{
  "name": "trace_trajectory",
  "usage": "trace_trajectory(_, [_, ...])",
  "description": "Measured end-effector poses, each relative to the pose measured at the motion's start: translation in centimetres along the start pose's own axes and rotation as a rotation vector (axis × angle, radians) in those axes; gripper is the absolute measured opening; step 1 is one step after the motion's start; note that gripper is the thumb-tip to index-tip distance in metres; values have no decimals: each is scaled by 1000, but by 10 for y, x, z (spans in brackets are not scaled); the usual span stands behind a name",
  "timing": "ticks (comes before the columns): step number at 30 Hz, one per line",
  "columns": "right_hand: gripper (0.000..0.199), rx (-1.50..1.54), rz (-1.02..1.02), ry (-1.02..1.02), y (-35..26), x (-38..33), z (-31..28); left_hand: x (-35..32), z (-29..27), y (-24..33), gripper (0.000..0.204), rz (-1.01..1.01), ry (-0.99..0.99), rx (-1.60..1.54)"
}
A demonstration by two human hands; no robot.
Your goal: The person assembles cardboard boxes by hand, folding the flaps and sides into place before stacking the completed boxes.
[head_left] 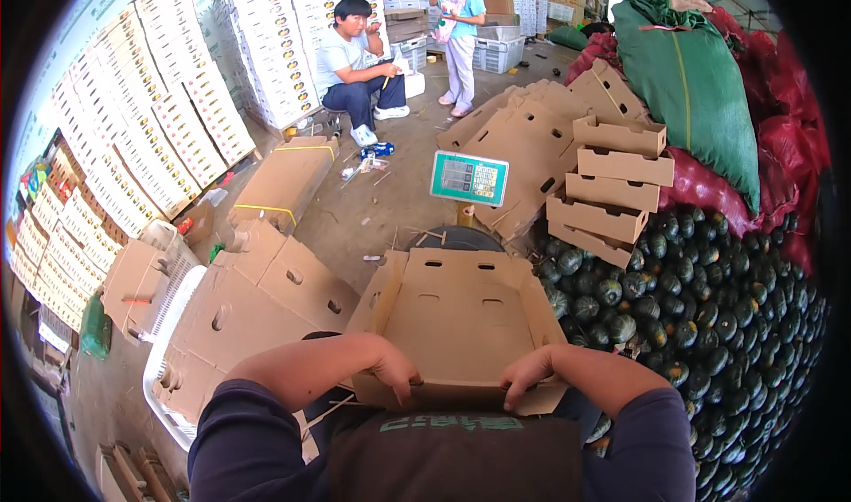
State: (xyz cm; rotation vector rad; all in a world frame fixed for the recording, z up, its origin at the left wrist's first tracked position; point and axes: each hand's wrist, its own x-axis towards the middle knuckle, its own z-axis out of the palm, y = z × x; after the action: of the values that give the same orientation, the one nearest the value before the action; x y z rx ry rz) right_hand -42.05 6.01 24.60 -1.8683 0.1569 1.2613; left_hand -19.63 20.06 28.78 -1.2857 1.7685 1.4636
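An open, shallow cardboard box (461, 329) lies right in front of my body, its floor bare and its far and side walls raised. My left hand (395, 373) grips the near wall toward its left end, fingers bent over the cardboard. Toward the right end of that same wall, my right hand (526, 378) is closed on the edge, thumb pointing down on my side. Behind the box stands a scale with a teal-framed display (470, 179); its dark round base (454, 238) is partly covered by the box.
Flattened cardboard (257, 311) rests on a white plastic crate (160, 369) at left. Dark green squashes (709, 325) are heaped at right, beside stacked folded boxes (612, 179) and a green sack (687, 85). Two people, one seated (359, 68), one standing (461, 37), are farther back.
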Motion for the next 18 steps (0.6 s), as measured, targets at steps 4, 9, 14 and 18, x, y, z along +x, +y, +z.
trace_trajectory(4, [47,319,-211,153,-10,-40,-7,-4,2,2,52,1,-45,104])
trace_trajectory(9, [39,1127,-1335,1740,14,-107,-15,-75,10,-9,43,-67,145,351])
trace_trajectory(14, [53,1614,-590,1355,73,-30,17,-50,43,-40,48,1091,972,-818])
trace_trajectory(18, [60,1647,-1310,1121,7,-5,-14,16,46,-25,50,1097,1277,-1332])
